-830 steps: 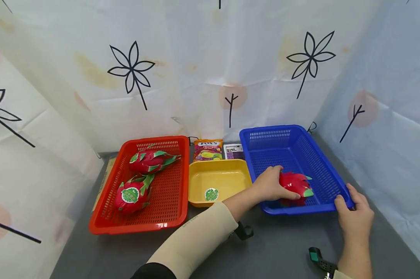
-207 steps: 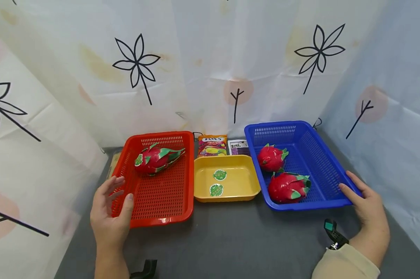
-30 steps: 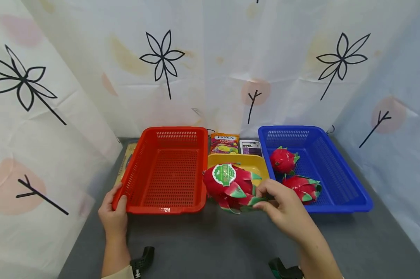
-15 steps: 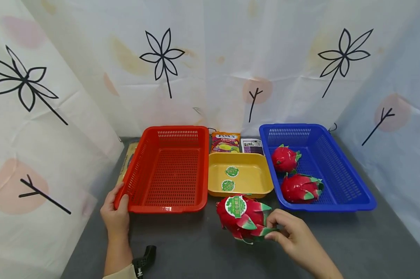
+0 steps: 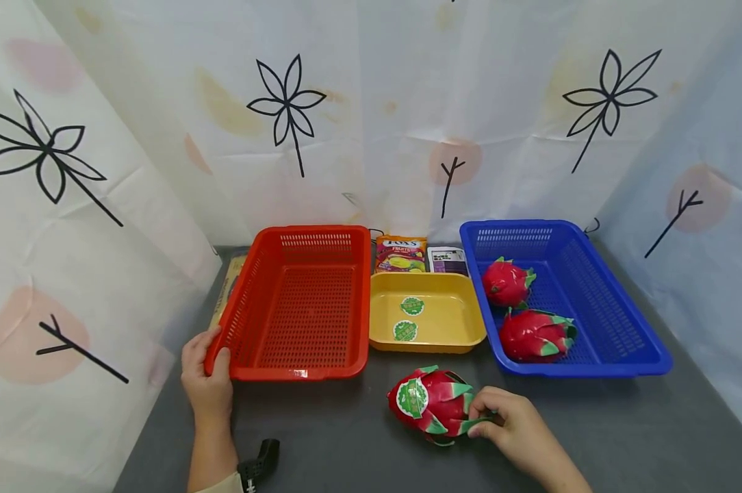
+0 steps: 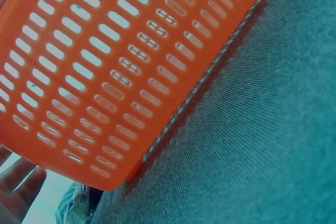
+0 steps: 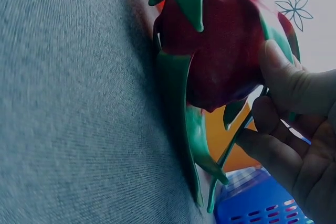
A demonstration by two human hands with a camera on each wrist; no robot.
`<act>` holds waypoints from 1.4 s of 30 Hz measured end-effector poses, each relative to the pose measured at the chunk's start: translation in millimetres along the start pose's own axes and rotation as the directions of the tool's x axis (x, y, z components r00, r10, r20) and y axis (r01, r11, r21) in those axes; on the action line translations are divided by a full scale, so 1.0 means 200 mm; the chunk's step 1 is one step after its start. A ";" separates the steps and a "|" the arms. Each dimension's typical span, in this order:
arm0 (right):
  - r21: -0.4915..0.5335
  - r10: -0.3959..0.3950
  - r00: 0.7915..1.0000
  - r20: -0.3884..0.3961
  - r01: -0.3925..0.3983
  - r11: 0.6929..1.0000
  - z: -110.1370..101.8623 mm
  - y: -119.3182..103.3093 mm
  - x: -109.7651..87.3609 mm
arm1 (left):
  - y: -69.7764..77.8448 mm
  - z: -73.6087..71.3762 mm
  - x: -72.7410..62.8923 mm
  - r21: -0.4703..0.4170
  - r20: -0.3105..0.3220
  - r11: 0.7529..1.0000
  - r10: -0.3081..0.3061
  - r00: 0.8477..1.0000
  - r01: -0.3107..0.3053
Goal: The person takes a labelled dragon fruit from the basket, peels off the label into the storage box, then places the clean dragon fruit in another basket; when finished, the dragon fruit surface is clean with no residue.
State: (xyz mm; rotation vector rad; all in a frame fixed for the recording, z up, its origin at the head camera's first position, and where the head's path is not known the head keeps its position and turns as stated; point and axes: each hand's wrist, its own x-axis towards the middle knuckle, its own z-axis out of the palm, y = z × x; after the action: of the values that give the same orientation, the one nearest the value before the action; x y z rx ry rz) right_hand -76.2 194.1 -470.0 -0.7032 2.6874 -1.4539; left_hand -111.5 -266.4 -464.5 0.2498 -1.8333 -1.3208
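My right hand pinches the green leaf tips of a red dragon fruit that rests on the grey table, in front of the yellow tray. A round green-and-white sticker is on its left end. In the right wrist view, thumb and fingers hold the leaves of the dragon fruit. At the left, my left hand holds the near left corner of the red basket, thumb on the near side. The left wrist view shows the red basket's slotted wall and a few fingertips at its corner.
Two dragon fruits, one farther back and one nearer, lie in the blue basket. Two green stickers are in the yellow tray. Behind it stand a Fox's candy bag and a purple-and-white packet.
Long before, two dragon fruits lay in the red basket; later one. Over the last second the right hand brought the stickered fruit down and nearer onto the table. My left hand keeps its hold.
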 end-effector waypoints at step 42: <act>0.165 0.128 0.991 0.045 -0.134 0.977 -0.01 0.06 -0.02 | 0.40 0.65 -0.32 -0.567 0.454 0.560 0.824 0.339 -0.604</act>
State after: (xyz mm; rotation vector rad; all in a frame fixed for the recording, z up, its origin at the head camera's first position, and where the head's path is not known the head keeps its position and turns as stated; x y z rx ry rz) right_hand -76.6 202.9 -478.6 -0.5252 2.4945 -1.5950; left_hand -141.1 -104.3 -440.7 -1.3157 -1.8581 -1.0083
